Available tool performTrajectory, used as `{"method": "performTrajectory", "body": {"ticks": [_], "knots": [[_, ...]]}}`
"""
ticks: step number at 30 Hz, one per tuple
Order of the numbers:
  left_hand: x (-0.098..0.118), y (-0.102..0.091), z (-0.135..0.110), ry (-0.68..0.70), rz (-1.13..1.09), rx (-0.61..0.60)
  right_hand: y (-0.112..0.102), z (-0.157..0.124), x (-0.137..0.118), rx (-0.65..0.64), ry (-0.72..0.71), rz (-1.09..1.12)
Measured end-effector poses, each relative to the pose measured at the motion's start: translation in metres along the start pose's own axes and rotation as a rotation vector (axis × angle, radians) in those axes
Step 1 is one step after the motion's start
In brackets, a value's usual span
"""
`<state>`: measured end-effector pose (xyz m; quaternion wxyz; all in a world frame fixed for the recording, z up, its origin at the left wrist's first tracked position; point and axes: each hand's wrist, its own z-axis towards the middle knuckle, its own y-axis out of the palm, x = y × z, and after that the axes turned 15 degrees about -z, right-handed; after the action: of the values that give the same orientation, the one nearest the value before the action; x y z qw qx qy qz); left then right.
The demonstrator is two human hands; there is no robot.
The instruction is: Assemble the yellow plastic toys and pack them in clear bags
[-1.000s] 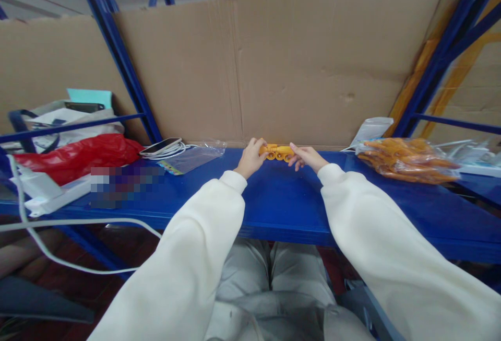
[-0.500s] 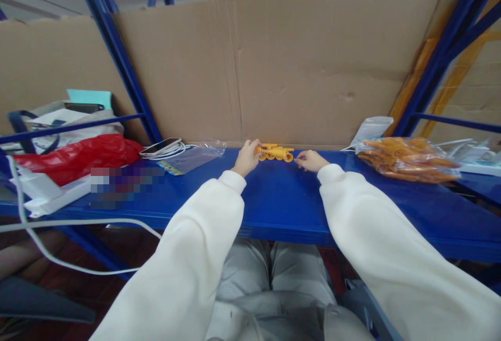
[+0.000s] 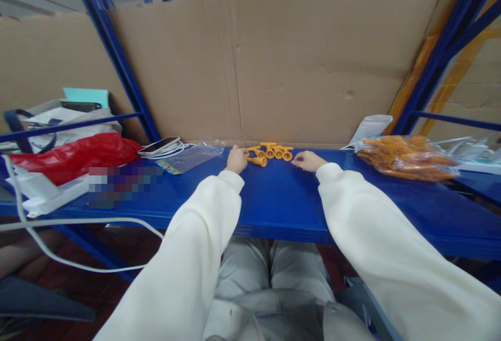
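Note:
Several small yellow plastic parts [image 3: 271,152] lie spread on the blue shelf [image 3: 289,200] close to the cardboard back wall. My left hand [image 3: 236,159] is curled at their left end, its fingertips on the nearest yellow piece [image 3: 258,161]. My right hand [image 3: 308,161] rests on the shelf just right of the parts, fingers curled loosely, with nothing visible in it. Both arms wear white sleeves.
A clear bag of orange parts [image 3: 407,157] lies at the right. To the left are a phone with white cable [image 3: 161,146], a clear plastic bag [image 3: 190,157], a red bag [image 3: 74,155] and a white power strip [image 3: 43,195]. Blue rack posts [image 3: 117,64] flank the cardboard.
The yellow parts were held together as one row between both hands; now they lie spread apart on the shelf. My right hand has let go and drawn back; my left hand has shifted left.

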<state>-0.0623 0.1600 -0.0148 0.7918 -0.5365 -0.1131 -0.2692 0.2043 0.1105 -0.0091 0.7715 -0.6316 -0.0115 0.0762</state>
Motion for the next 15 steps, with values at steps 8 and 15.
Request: {"method": "performTrajectory", "body": {"ticks": [8,15], "knots": [[0.015,0.008,-0.003,0.195,-0.112,-0.217,-0.006,-0.004,-0.006,-0.045,0.027,0.007],[0.020,0.008,-0.008,0.090,0.077,-0.243,-0.007,-0.005,-0.008,-0.042,0.037,0.016]]}}
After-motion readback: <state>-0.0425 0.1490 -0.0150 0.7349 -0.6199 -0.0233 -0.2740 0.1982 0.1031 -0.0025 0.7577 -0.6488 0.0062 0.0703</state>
